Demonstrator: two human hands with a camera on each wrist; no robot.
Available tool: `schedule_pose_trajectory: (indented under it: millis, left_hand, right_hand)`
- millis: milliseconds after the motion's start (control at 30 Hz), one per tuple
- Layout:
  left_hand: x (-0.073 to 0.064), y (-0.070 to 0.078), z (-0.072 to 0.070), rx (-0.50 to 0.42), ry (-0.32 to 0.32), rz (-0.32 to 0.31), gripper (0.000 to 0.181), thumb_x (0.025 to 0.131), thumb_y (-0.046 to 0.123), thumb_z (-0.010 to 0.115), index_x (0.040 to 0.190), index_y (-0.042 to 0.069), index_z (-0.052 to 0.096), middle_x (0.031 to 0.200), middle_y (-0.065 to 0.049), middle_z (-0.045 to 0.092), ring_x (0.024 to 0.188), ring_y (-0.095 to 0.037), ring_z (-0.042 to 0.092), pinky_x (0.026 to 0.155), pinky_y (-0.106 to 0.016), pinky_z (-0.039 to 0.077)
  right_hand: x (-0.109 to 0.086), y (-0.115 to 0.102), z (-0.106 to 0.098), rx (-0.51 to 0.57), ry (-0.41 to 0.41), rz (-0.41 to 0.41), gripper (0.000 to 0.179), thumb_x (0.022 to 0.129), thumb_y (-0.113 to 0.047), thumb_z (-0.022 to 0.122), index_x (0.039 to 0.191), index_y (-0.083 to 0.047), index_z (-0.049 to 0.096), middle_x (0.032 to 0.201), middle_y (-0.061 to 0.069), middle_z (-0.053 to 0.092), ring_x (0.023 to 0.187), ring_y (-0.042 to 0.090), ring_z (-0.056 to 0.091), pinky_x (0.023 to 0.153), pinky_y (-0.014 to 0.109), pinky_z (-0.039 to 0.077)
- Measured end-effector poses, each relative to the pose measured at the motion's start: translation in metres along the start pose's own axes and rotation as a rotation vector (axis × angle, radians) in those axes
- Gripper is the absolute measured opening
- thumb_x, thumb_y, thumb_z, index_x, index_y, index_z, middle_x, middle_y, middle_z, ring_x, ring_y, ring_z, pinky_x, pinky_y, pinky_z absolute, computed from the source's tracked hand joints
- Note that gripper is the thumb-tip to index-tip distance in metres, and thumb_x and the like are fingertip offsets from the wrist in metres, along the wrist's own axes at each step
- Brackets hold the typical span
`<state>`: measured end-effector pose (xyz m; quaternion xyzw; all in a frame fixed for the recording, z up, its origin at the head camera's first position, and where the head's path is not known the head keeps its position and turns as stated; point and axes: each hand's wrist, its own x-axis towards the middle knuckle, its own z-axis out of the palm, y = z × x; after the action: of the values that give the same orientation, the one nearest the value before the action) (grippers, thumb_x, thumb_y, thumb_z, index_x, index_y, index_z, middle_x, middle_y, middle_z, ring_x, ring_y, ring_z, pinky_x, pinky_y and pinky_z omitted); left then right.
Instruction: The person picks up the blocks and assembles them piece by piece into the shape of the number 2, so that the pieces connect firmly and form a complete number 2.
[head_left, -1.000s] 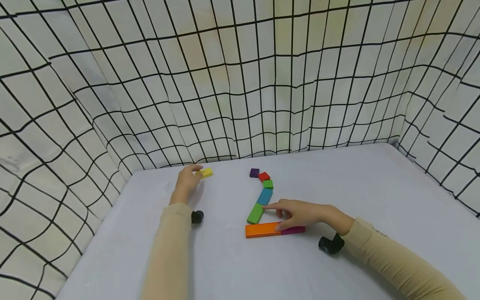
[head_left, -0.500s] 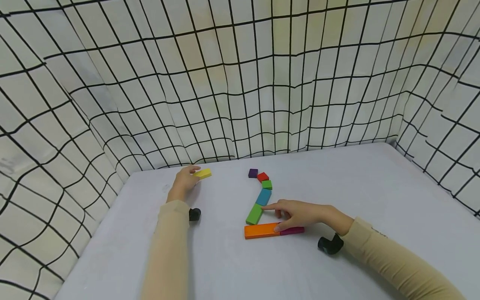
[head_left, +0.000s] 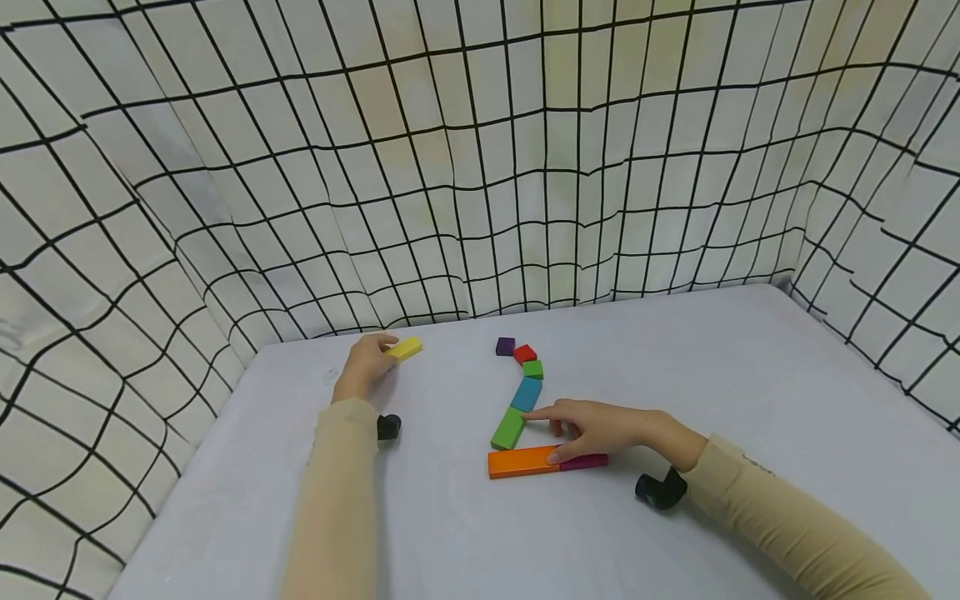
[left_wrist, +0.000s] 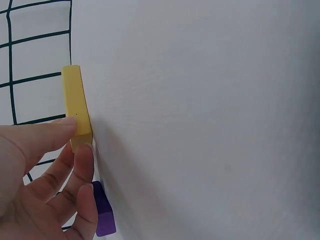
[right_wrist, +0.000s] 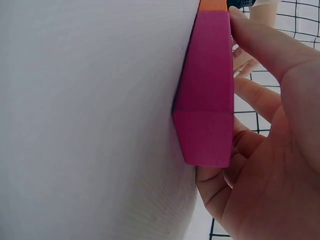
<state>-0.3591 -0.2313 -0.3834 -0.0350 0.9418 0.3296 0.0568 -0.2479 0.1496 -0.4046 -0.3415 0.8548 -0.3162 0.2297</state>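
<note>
At the far left of the table, my left hand (head_left: 364,364) pinches a yellow block (head_left: 405,348) between thumb and fingers. In the left wrist view the thumb lies on the yellow block (left_wrist: 76,100), with fingertips under its near end. A purple block (left_wrist: 103,210) shows beside those fingers. My right hand (head_left: 600,425) has its index fingertip at the long green block (head_left: 508,428). Its thumb rests where the orange block (head_left: 521,462) meets the magenta block (head_left: 585,462). The right wrist view shows the magenta block (right_wrist: 207,75) end-on, fingers loosely bent beside it.
Beyond the green block a curved row continues with a blue block (head_left: 527,393), a small green block (head_left: 533,369), a red block (head_left: 525,354) and a purple block (head_left: 506,346). A black net (head_left: 465,183) over white cloth borders the white table (head_left: 712,358).
The yellow block has turned slightly in my left hand, and more of it shows. My right hand and the row hold still; the head view has shifted a little.
</note>
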Motion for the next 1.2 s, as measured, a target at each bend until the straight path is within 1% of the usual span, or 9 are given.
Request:
schedule_pose_trajectory:
  millis: [200,367,533,767,833,1067,1200]
  left_hand:
    - [-0.003,0.004,0.001,0.039,-0.004,-0.015,0.048,0.098,0.0,0.059,0.145,-0.006,0.052,0.144,-0.031,0.05,0.132,-0.041,0.049,0.112,-0.05,0.038]
    - [-0.005,0.006,0.003,0.032,-0.003,-0.031,0.047,0.098,0.001,0.06,0.144,-0.007,0.052,0.145,-0.029,0.05,0.134,-0.04,0.048,0.114,-0.05,0.036]
    - [-0.005,0.005,0.005,0.031,-0.005,-0.04,0.045,0.1,0.002,0.06,0.143,-0.007,0.052,0.145,-0.03,0.049,0.134,-0.041,0.047,0.114,-0.051,0.035]
    - [-0.004,0.007,0.003,0.063,-0.02,-0.023,0.043,0.102,0.003,0.057,0.144,-0.006,0.052,0.147,-0.029,0.048,0.136,-0.041,0.046,0.115,-0.052,0.034]
    - [-0.005,0.008,0.003,0.059,-0.021,-0.017,0.043,0.103,0.003,0.056,0.145,-0.005,0.052,0.148,-0.029,0.048,0.137,-0.041,0.045,0.115,-0.052,0.033]
    - [-0.009,0.013,0.002,0.05,-0.027,0.031,0.042,0.102,0.004,0.057,0.143,-0.006,0.053,0.145,-0.029,0.049,0.133,-0.041,0.047,0.113,-0.052,0.035]
    - [-0.011,0.012,0.003,0.058,-0.043,0.027,0.043,0.102,0.006,0.057,0.144,-0.005,0.053,0.145,-0.028,0.048,0.132,-0.041,0.047,0.113,-0.052,0.036]
  right_hand:
    - [0.0,0.0,0.0,-0.006,0.002,-0.002,0.066,0.095,-0.029,0.075,0.154,-0.017,0.049,0.105,-0.001,0.054,0.09,0.017,0.049,0.074,0.027,0.042]
    - [0.0,-0.001,0.001,-0.004,-0.002,-0.007,0.066,0.095,-0.028,0.075,0.154,-0.016,0.048,0.104,-0.001,0.054,0.09,0.017,0.049,0.073,0.026,0.042]
    - [-0.001,-0.002,0.001,0.004,-0.002,0.002,0.066,0.095,-0.027,0.075,0.154,-0.016,0.049,0.105,-0.001,0.054,0.091,0.018,0.049,0.074,0.027,0.043]
    - [0.0,-0.003,0.0,0.005,-0.001,0.007,0.066,0.095,-0.027,0.075,0.154,-0.016,0.048,0.106,-0.001,0.054,0.092,0.018,0.049,0.074,0.028,0.044]
    - [0.0,-0.002,-0.001,-0.001,-0.001,0.002,0.066,0.095,-0.027,0.075,0.154,-0.016,0.048,0.106,-0.001,0.054,0.092,0.018,0.049,0.074,0.028,0.044]
    - [0.001,-0.001,-0.001,-0.007,0.006,-0.002,0.067,0.095,-0.028,0.075,0.154,-0.016,0.048,0.105,-0.001,0.054,0.091,0.018,0.049,0.074,0.028,0.043]
    - [0.001,-0.001,0.0,-0.009,0.002,-0.001,0.066,0.095,-0.028,0.075,0.154,-0.016,0.048,0.104,-0.001,0.054,0.09,0.018,0.049,0.073,0.028,0.043]
